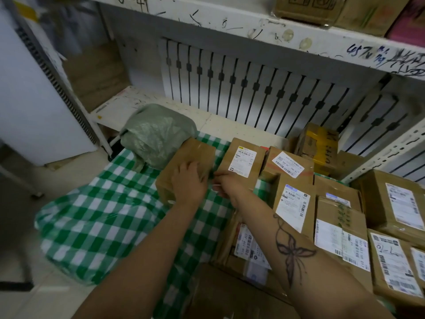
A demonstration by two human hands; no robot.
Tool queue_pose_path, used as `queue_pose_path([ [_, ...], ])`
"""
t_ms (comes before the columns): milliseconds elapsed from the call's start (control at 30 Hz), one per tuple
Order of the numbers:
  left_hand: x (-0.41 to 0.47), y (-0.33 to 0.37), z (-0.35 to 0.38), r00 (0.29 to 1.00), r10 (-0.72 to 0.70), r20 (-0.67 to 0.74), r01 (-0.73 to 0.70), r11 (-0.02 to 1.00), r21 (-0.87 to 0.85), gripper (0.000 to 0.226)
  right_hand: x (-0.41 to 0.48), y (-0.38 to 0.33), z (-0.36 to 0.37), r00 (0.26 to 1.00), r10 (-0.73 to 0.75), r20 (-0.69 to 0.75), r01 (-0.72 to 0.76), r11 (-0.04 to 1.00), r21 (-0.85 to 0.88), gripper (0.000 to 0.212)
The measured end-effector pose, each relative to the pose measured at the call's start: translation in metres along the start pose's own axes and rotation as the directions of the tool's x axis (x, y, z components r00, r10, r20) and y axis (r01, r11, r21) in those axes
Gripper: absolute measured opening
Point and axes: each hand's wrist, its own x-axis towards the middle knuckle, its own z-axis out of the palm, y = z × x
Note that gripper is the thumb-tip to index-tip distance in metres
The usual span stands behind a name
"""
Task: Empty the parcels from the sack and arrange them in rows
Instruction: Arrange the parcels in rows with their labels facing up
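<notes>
The green-and-white checked woven sack (96, 217) lies flattened on the floor, with a plain brown cardboard parcel (187, 162) resting on it just in front of a grey-green plastic-wrapped bundle (156, 137). The left hand (189, 183) lies palm-down on that parcel with fingers spread, pressing rather than gripping, while the right hand (226, 186) sits just beside it at the parcel's right edge, fingers loosely curled around nothing I can make out. To the right, labelled brown cardboard boxes (296, 199) stand close together in rows.
</notes>
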Motion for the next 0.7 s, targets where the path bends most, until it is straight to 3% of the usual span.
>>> queue_pose_path([
  [100, 0.0, -0.013, -0.003, 0.994, -0.034, 0.102, 0.01, 0.974, 0.224, 0.065, -0.003, 0.0, 0.009, 1.0, 0.006, 0.018, -0.005, 1.0, -0.013, 0.033],
  [233, 0.005, -0.027, -0.006, 0.978, -0.148, 0.146, 0.094, 0.941, 0.324, 0.093, -0.005, 0.001, 0.017, 0.999, 0.031, 0.017, -0.03, 0.999, -0.011, 0.035],
  [533, 0.007, -0.017, -0.021, 0.954, -0.288, 0.078, 0.283, 0.956, 0.074, 0.098, -0.001, -0.003, 0.016, 0.997, 0.012, -0.075, -0.012, 1.0, -0.001, 0.037],
  [700, 0.007, -0.009, -0.038, 0.928, -0.357, 0.105, 0.367, 0.925, -0.101, 0.095, -0.006, -0.007, 0.01, 0.989, 0.036, -0.14, -0.027, 0.998, 0.061, 0.051],
])
